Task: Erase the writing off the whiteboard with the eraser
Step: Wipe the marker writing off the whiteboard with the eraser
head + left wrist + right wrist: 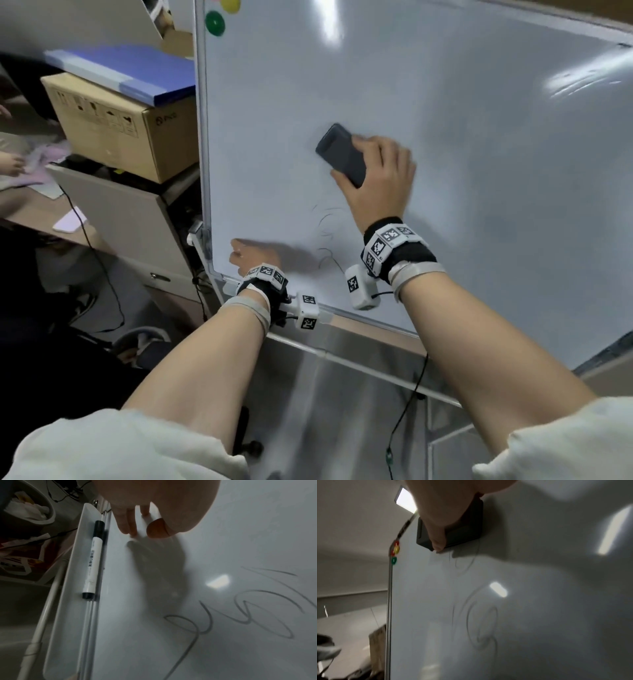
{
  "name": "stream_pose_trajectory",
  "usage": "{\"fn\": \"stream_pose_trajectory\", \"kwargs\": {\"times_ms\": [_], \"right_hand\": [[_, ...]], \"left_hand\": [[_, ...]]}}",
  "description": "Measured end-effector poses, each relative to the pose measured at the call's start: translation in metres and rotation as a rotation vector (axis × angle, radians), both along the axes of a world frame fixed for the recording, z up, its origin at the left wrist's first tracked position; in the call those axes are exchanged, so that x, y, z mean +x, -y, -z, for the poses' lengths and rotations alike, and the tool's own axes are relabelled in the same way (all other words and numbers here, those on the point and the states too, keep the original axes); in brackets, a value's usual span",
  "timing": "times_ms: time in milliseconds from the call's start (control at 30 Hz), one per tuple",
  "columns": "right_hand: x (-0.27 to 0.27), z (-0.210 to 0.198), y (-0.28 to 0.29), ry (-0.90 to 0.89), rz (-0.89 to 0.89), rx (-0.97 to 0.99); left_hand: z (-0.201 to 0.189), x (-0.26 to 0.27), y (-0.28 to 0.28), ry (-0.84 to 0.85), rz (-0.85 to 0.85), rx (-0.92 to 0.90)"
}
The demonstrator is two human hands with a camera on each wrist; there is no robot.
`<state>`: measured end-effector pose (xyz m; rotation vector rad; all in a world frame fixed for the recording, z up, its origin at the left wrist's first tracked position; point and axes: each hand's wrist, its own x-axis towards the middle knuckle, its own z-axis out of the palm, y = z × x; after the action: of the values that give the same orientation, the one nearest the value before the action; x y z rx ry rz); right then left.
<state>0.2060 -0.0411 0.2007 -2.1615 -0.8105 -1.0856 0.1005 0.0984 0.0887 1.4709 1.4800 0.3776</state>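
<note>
My right hand (376, 171) grips a dark grey eraser (340, 155) and presses it flat against the whiteboard (445, 120) near its middle. In the right wrist view the eraser (464, 527) sits under my thumb and palm, with faint grey strokes (481, 622) below it. Thin scribbled writing (327, 236) shows on the board under the eraser, and it is plain in the left wrist view as looping lines (248, 615). My left hand (253, 255) rests with straight fingers (126, 520) on the board's lower left corner, holding nothing.
A black-and-white marker (93, 561) lies in the white tray (68, 601) along the board's bottom edge. Coloured magnets (215, 22) stick at the board's top left. A cardboard box (120, 126) with a blue folder (120, 68) stands left of the board.
</note>
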Motion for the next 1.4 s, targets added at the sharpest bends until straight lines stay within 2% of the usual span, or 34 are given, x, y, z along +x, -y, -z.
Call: {"fn": "stream_pose_trajectory", "kwargs": {"times_ms": [67,167,233,400,500,567,667,800,900,1067,1133,1200,1333,1400], "right_hand": [[-0.009,0.029,-0.002,-0.019,-0.061,-0.089],[-0.018,0.055,-0.001,-0.035,-0.104,-0.204],[-0.019,0.048,0.001,-0.035,-0.077,-0.186],[-0.005,0.006,0.008,-0.028,0.109,0.091],[-0.004,0.01,0.008,-0.026,0.127,0.081],[-0.011,0.029,0.005,-0.04,0.079,0.014],[-0.029,0.076,0.003,-0.089,-0.024,-0.2],[-0.048,0.134,0.005,-0.191,-0.089,-0.349],[-0.051,0.127,0.003,-0.248,-0.073,-0.34],[-0.039,0.074,-0.005,-0.169,0.048,-0.144],[-0.037,0.067,-0.009,-0.155,0.076,-0.108],[-0.042,0.075,-0.012,-0.171,0.081,-0.126],[-0.062,0.126,-0.008,-0.27,-0.001,-0.347],[-0.069,0.139,-0.004,-0.321,0.006,-0.382]], "left_hand": [[0.005,-0.004,-0.002,-0.01,-0.058,-0.004],[0.017,-0.01,-0.006,-0.098,-0.053,0.015],[0.023,-0.011,-0.007,-0.142,-0.008,0.007],[0.027,-0.006,-0.003,-0.169,0.004,0.03],[0.032,-0.005,0.002,-0.154,0.009,0.049],[0.038,-0.007,0.0,-0.141,0.01,0.07],[0.049,-0.014,-0.003,-0.132,0.023,0.07],[0.063,-0.026,-0.005,-0.11,0.124,0.063],[0.067,-0.032,-0.006,-0.096,0.163,0.06],[0.053,-0.036,-0.004,-0.084,0.192,0.027],[0.056,-0.038,-0.003,-0.034,0.182,0.016],[0.06,-0.043,-0.001,0.019,0.191,0.013],[0.069,-0.048,-0.003,0.089,0.186,0.01],[0.071,-0.048,-0.007,0.087,0.186,0.003]]}}
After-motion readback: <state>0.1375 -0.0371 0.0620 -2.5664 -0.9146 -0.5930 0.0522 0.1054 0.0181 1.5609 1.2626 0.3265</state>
